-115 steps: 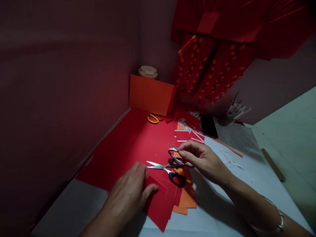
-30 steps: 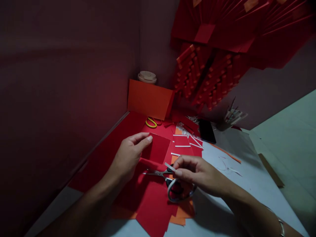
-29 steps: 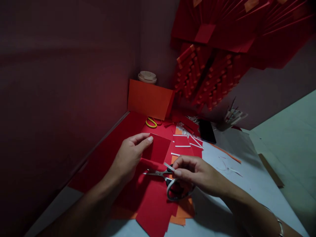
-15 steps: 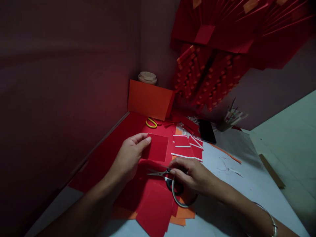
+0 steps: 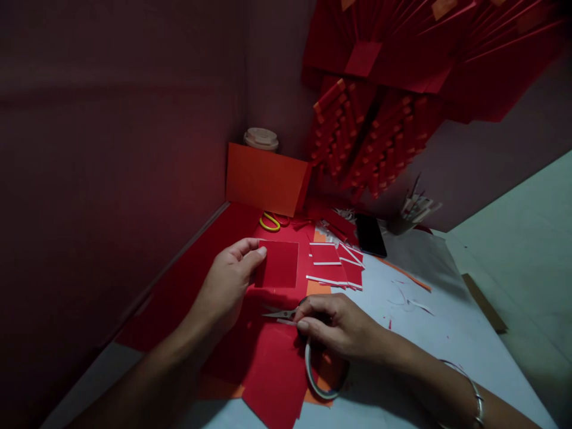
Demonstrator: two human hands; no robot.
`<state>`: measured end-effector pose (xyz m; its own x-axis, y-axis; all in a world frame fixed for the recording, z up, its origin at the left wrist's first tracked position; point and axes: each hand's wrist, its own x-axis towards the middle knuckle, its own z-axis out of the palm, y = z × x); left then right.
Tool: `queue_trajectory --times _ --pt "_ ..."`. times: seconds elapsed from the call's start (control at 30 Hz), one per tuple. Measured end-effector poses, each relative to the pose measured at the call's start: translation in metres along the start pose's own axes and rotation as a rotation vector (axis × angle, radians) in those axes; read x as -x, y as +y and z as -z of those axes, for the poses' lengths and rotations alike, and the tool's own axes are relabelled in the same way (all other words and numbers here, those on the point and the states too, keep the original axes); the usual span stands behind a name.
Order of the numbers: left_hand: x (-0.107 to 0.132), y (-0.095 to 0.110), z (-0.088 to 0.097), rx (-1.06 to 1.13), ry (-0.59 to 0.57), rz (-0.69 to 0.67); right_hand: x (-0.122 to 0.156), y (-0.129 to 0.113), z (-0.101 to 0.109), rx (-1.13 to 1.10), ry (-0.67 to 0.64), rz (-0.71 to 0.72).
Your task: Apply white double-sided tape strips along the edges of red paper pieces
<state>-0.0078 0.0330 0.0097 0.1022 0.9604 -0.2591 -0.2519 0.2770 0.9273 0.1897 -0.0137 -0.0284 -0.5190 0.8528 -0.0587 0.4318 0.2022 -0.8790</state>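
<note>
one red square (image 5: 279, 265) pinched in left hand (image 5: 227, 286); right hand (image 5: 342, 328) grips tape ring (image 5: 309, 372) over scissors (image 5: 277, 313).

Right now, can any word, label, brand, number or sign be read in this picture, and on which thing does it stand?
None: no text can be read in this dim picture.
The red paper square in the left hand: plain.
The scissors and tape ring at the right hand: no mark visible.
The dark phone: screen blank.
The lidded cup: too dim to tell.
</note>
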Motion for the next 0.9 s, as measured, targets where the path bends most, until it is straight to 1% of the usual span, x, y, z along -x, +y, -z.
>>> queue_trajectory --times 0.13,0.27,0.33,0.43,0.53,0.63,0.73,0.83,0.9 --pt "0.000 -0.003 0.000 -0.067 -0.026 -0.020 0.000 -0.005 0.001 -0.007 0.009 0.015" --pt "0.000 -0.003 0.001 -0.154 -0.002 -0.077 -0.001 -0.003 -0.003 0.014 0.023 0.092" --pt "0.000 -0.002 0.001 -0.176 0.002 -0.080 -0.001 -0.002 -0.004 0.004 0.019 0.089" --pt "0.000 -0.002 0.001 -0.185 -0.006 -0.073 0.001 -0.004 0.001 -0.104 0.015 -0.007" --pt "0.001 -0.003 0.000 -0.167 -0.042 -0.034 0.004 -0.010 0.011 -0.258 0.072 -0.110" --pt "0.001 -0.004 -0.002 -0.186 -0.077 0.010 0.004 -0.015 0.020 -0.369 0.166 -0.127" --pt "0.003 -0.005 -0.003 -0.238 -0.136 0.040 0.002 -0.015 0.021 -0.461 0.221 -0.168" --pt "0.004 -0.005 -0.003 -0.262 -0.198 0.052 -0.001 -0.011 0.019 -0.472 0.250 -0.205" --pt "0.005 -0.005 -0.003 -0.243 -0.222 0.092 -0.001 -0.008 0.017 -0.463 0.254 -0.208"
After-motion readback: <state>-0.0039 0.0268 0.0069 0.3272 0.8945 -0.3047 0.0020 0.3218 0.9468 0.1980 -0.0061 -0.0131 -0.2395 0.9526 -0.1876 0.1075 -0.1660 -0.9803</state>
